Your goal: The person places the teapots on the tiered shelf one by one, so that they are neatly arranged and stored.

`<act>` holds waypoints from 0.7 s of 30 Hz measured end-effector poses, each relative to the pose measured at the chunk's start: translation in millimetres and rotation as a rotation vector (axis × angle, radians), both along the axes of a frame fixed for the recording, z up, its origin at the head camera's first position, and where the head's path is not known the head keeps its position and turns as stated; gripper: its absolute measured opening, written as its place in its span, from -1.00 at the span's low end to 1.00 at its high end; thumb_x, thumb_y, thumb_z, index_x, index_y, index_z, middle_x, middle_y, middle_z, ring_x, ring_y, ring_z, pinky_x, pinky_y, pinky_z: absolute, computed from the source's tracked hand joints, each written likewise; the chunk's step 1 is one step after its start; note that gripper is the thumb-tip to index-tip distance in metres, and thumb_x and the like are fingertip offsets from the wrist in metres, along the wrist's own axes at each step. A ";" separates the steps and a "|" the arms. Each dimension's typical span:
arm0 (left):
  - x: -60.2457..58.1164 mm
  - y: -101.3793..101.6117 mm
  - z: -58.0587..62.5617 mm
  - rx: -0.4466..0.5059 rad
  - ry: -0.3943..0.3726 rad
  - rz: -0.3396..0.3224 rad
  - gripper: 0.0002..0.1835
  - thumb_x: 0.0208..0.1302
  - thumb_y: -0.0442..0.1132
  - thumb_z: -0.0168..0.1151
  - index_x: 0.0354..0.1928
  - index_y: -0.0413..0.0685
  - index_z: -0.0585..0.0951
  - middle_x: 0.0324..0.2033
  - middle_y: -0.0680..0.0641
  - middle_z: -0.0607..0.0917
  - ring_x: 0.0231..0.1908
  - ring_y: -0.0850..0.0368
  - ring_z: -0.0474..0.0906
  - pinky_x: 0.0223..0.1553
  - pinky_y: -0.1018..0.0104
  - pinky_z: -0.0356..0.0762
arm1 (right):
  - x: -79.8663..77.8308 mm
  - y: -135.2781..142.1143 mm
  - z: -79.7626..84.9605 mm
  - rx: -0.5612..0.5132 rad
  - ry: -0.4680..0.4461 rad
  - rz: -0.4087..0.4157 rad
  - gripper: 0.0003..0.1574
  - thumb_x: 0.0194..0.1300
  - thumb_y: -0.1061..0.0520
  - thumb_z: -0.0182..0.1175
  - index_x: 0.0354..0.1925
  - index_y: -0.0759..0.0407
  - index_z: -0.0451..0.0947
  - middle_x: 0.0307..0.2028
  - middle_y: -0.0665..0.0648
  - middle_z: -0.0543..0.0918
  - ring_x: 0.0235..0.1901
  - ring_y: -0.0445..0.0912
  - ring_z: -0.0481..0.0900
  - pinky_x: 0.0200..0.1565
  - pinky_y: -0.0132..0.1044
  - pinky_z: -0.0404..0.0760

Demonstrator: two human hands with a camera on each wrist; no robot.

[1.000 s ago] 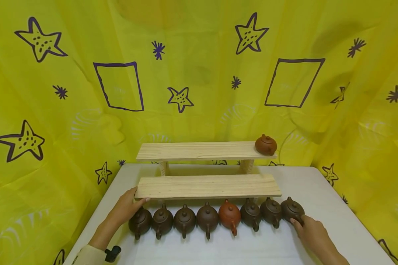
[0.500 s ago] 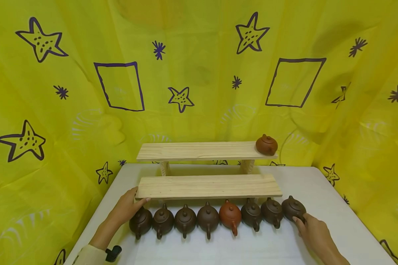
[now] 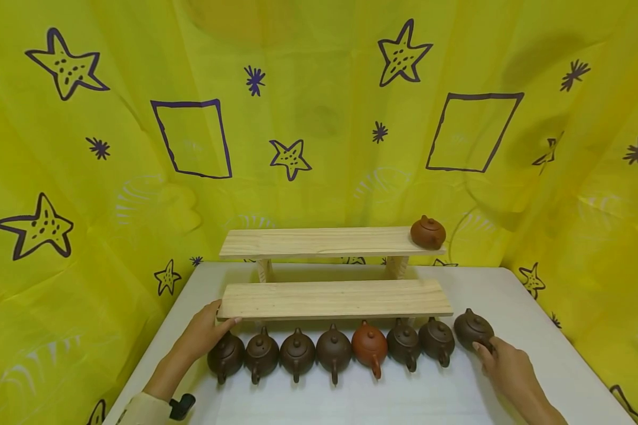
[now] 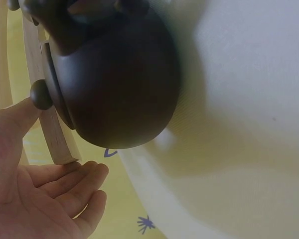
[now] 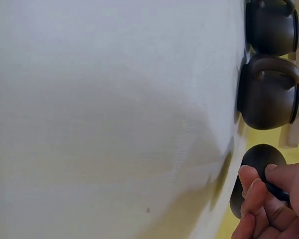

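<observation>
My right hand (image 3: 512, 367) pinches the handle of a dark brown teapot (image 3: 473, 329) at the right end of a row. In the right wrist view this teapot (image 5: 261, 158) is partly hidden by the fingers and looks raised off the table, its shadow apart from it. My left hand (image 3: 201, 332) rests on the left end of the lower wooden shelf (image 3: 335, 299), thumb along its front edge, fingers loosely extended against its end. Just beside that thumb stands another dark teapot (image 4: 119, 79), which the hand does not grip.
Several dark teapots (image 3: 296, 348) and one reddish teapot (image 3: 369, 341) line up before the lower shelf. A reddish-brown teapot (image 3: 427, 232) sits at the right end of the upper shelf (image 3: 319, 241). Yellow cloth (image 3: 329, 195) surrounds the white table (image 3: 531, 330).
The right hand has moved the dark teapot slightly right and away from me, widening the gap from its neighbour. My left hand has stayed on the shelf's end.
</observation>
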State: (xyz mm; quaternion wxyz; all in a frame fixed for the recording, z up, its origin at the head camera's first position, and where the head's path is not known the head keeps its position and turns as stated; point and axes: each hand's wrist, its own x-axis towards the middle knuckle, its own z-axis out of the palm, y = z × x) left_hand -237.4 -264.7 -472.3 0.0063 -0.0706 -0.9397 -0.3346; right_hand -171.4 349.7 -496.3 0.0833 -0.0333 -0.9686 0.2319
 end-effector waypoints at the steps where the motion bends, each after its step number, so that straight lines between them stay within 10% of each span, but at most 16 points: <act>1: 0.0 0.0 0.1 -0.001 0.000 0.001 -0.14 0.52 0.02 0.30 0.47 -0.60 0.25 0.37 -0.61 0.42 0.41 -0.53 0.35 0.38 -0.37 0.36 | -0.5 0.3 0.7 0.004 0.018 0.003 -0.55 0.60 0.13 0.16 -0.51 0.16 0.41 -0.67 -0.07 0.56 -0.58 -0.10 0.48 -0.42 -0.15 0.47; 21: 0.2 1.9 3.0 -0.004 -0.019 0.007 -0.13 0.52 0.03 0.30 0.47 -0.59 0.25 0.37 -0.59 0.42 0.41 -0.52 0.36 0.38 -0.37 0.37 | -5.9 -9.3 52.8 -0.014 0.127 0.062 -0.58 0.65 0.10 0.09 -0.42 0.22 0.47 -0.59 0.03 0.66 -0.62 -0.10 0.44 -0.56 -0.29 0.36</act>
